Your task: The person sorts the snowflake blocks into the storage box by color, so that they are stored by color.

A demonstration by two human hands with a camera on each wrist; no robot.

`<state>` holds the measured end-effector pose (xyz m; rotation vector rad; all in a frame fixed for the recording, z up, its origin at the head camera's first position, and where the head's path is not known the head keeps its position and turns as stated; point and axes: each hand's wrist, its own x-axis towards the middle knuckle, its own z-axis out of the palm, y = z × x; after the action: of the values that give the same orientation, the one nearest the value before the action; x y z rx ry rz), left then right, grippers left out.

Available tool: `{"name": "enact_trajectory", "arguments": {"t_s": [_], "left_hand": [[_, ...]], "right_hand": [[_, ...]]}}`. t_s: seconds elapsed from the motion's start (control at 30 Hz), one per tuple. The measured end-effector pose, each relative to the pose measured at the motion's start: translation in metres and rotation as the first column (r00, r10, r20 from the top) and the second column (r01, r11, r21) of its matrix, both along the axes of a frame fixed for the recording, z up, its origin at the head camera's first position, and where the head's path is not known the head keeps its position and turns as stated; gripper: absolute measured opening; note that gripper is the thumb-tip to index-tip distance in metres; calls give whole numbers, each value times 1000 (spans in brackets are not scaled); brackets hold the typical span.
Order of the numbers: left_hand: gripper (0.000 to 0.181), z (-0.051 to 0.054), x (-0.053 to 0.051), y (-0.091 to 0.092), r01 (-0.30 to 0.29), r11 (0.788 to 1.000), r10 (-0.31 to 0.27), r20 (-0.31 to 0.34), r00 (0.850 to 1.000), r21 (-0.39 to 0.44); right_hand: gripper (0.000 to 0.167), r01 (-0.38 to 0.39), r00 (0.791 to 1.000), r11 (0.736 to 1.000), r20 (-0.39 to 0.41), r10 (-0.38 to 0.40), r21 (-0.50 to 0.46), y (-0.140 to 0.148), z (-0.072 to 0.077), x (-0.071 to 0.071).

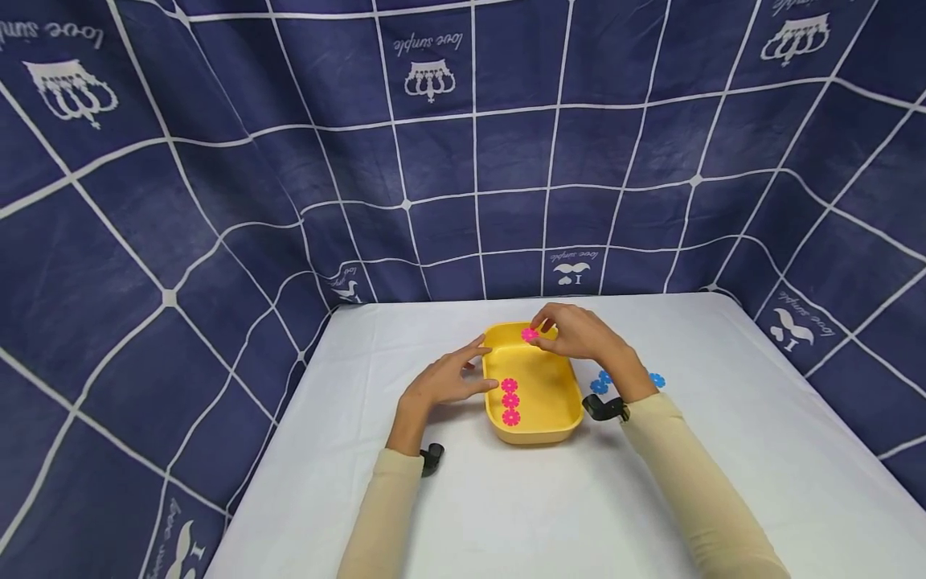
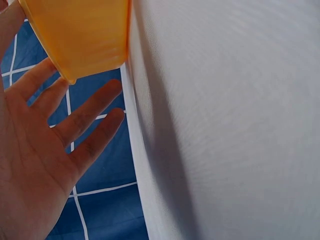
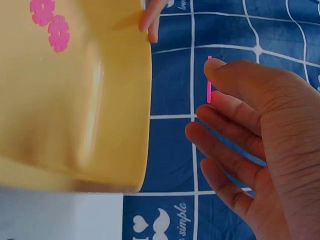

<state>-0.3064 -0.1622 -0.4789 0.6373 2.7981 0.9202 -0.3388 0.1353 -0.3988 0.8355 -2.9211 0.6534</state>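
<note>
My right hand (image 1: 579, 334) pinches a pink flower-shaped piece (image 1: 530, 334) between thumb and index finger above the far end of a yellow tray (image 1: 538, 438). The right wrist view shows that pinched piece (image 3: 209, 80) edge-on, apart from the tray wall (image 3: 142, 100). Three pink flower pieces (image 1: 510, 400) lie in a column along the tray's left side. My left hand (image 1: 444, 379) is at the left rim, fingers spread, with the thumb over the edge. In the left wrist view, the left hand (image 2: 45, 135) has its fingers extended beside the tray (image 2: 90, 40).
Several blue flower pieces (image 1: 600, 384) lie on the white table (image 1: 506, 515) right of the tray, partly behind my right forearm; another blue piece (image 1: 656, 379) is farther right. A dark blue cloth with white lines (image 1: 506, 153) hangs behind and at both sides.
</note>
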Motion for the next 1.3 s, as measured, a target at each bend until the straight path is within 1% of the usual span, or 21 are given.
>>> {"name": "enact_trajectory", "arguments": {"t_s": [0.23,0.4,0.67,0.83,0.93,1.07,1.3], "left_hand": [[80,-1,0,4,6,1000,-6,-4,1000,5],[83,-3,1,4,19,1000,-19,-1,1000,8],[82,-3,1,3,21,1000,-21,-8,1000,9],[83,-3,2,3,24,1000,-24,-6,1000,13],[84,-3,2,2,22,1000,-21,-1,1000,18],[85,-3,2,2,18,1000,-18,3,1000,15],[81,-1,-1,0,-18,1000,18,-17,1000,-8]], "right_hand": [[37,-46,999,999,-20,47,18,-9,2,-1],[38,-51,999,998,-6,51,26,-14,4,-2],[40,-71,997,997,3,71,21,-22,5,-3],[39,-75,997,997,0,75,37,-24,3,-5],[37,-80,997,995,1,80,51,-27,2,-7],[35,-92,996,993,26,90,73,-30,2,-10],[30,-150,989,983,37,147,110,-36,3,-16]]}}
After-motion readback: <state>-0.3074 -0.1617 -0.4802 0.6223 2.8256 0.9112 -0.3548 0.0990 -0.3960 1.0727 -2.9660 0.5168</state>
